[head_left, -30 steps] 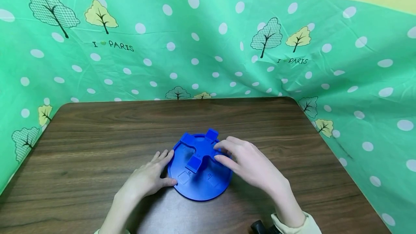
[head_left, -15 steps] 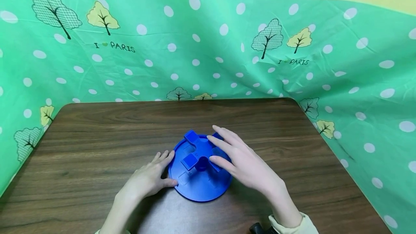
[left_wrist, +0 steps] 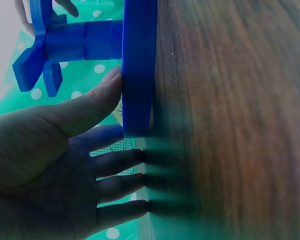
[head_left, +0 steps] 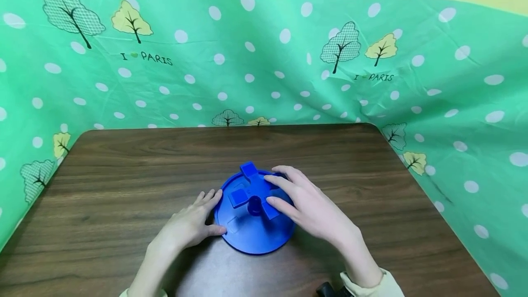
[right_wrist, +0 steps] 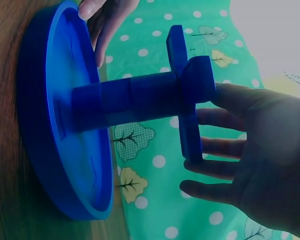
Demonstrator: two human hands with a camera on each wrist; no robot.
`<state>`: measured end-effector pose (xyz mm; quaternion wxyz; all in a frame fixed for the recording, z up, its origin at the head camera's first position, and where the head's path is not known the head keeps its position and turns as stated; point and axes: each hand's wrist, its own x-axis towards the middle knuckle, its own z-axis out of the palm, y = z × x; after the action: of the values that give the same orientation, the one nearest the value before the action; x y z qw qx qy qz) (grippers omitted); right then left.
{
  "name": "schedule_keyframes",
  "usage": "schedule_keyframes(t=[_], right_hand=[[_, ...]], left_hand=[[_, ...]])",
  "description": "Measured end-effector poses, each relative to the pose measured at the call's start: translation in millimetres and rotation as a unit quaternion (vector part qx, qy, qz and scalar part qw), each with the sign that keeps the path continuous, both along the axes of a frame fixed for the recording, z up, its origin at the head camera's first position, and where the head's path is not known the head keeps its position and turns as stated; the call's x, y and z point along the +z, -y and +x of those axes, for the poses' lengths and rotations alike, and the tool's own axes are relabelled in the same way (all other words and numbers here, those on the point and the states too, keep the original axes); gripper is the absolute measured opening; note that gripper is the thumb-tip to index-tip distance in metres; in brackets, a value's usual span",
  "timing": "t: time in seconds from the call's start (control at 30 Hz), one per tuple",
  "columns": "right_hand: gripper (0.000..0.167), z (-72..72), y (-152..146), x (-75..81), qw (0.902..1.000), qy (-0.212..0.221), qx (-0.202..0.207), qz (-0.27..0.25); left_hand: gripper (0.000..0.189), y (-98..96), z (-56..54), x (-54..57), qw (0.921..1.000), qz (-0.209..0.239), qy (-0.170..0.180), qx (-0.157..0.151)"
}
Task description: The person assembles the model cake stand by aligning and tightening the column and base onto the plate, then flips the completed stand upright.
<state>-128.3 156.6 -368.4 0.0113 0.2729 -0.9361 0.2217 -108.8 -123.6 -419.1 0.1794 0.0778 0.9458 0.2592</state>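
Note:
A round blue base (head_left: 257, 243) with a raised rim lies flat on the table. From its middle a thick blue post (right_wrist: 125, 97) rises, topped by a blue four-armed cross (head_left: 255, 188). My left hand (head_left: 187, 226) rests against the left side of the base; in the left wrist view its thumb (left_wrist: 97, 102) lies along the rim and the other fingers stretch out below. On the right side of the cross, my right hand (head_left: 309, 203) has its thumb and extended fingers at the arms. The right wrist view shows those fingers (right_wrist: 217, 147) spread behind the cross; they partly hide its right arm in the head view.
The dark wood-grain table (head_left: 144, 164) reaches back to a green dotted curtain (head_left: 247, 58), which also hangs along both sides. A black object (head_left: 327, 289) sits at the bottom edge beside the right sleeve (head_left: 373, 284).
The cross has turned clockwise as seen from above. My right hand's fingers spread over its right arm, then came down beside it. The left hand and the base have stayed put.

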Motion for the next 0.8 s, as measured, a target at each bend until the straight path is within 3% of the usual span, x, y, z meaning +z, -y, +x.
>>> schedule_keyframes(t=[0.47, 0.8], right_hand=[[0.046, 2.8, 1.2, 1.5, 0.9999, -0.008, -0.003, -0.009], [0.042, 3.7, 0.1, 2.5, 0.9997, -0.017, -0.013, -0.008]], left_hand=[[0.090, 3.4, -1.6, -0.3, 1.0000, -0.006, -0.001, -0.005], [0.091, 3.2, -1.5, 1.9, 0.9998, -0.006, 0.016, 0.003]])
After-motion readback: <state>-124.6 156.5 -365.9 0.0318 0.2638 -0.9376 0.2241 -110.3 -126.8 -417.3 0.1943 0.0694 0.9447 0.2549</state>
